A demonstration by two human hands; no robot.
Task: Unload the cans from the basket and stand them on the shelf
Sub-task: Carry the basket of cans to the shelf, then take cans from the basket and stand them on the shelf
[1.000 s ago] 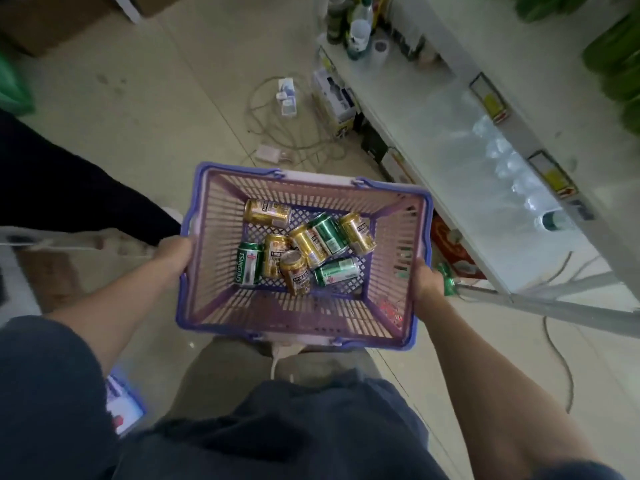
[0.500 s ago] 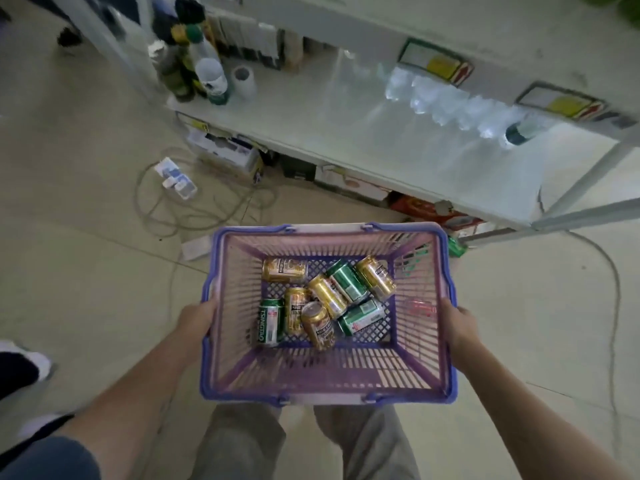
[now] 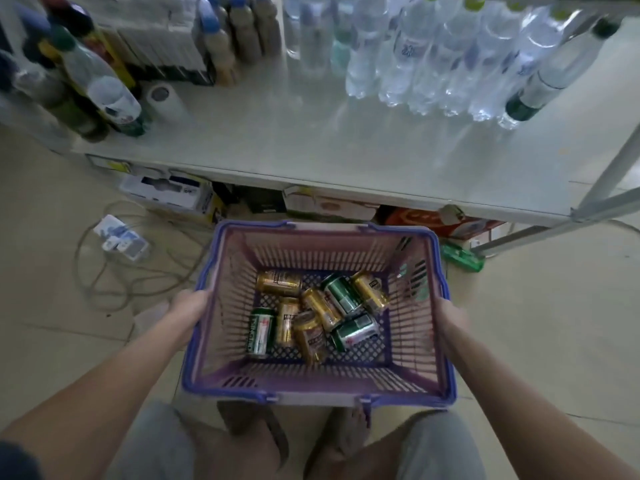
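Note:
A purple plastic basket (image 3: pixel 221 341) with a blue rim hangs in front of me above my feet. My left hand (image 3: pixel 188 306) grips its left rim and my right hand (image 3: pixel 450 318) grips its right rim. Several cans lie on their sides on the basket floor: gold cans (image 3: pixel 278 282) and green cans (image 3: pixel 260 332) in a loose heap. The white shelf (image 3: pixel 311 140) stretches across just beyond the basket, with bare surface in its middle and front.
Clear water bottles (image 3: pixel 415 53) crowd the shelf's back right; dark bottles (image 3: pixel 104 88) and a paper roll (image 3: pixel 162 97) stand at its left. Boxes (image 3: pixel 166 192) sit under the shelf. Cables and a power strip (image 3: pixel 121 239) lie on the floor at left, a green packet (image 3: pixel 462 258) at right.
I have turned and stepped toward the shelf; it now lies square ahead and much closer. Both hands still hold the basket, and the cans lie as before.

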